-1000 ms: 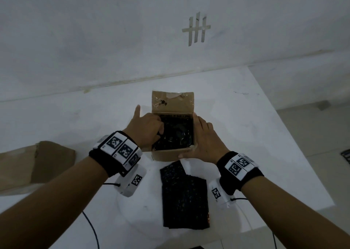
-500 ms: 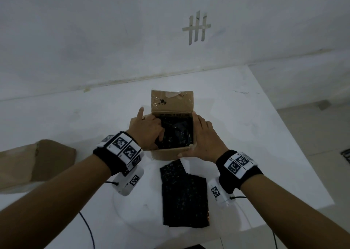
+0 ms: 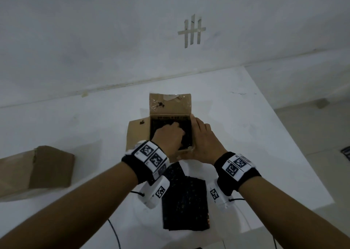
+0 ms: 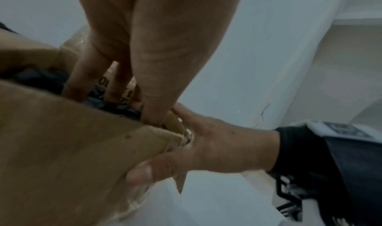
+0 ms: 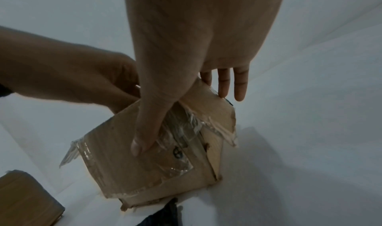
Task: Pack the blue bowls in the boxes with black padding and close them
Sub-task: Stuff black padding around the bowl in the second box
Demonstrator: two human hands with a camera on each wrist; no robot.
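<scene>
The box (image 4: 62, 156) carries dark print on its inner wall (digits like "10", blurred); its taped front (image 5: 157, 156) shows possibly an "8". Nothing else is legible.

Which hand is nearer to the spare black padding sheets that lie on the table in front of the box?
Neither clearly. The left hand reaches into the open box, and the right hand holds its right wall. Both are beyond the black padding sheets, and neither touches them.

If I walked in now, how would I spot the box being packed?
On the white table, look between the person's two hands. The open cardboard box stands there, rear flap upright, black padding inside. The other cardboard box, far left, is untouched, and the loose padding sheets lie flat nearer the person.
</scene>
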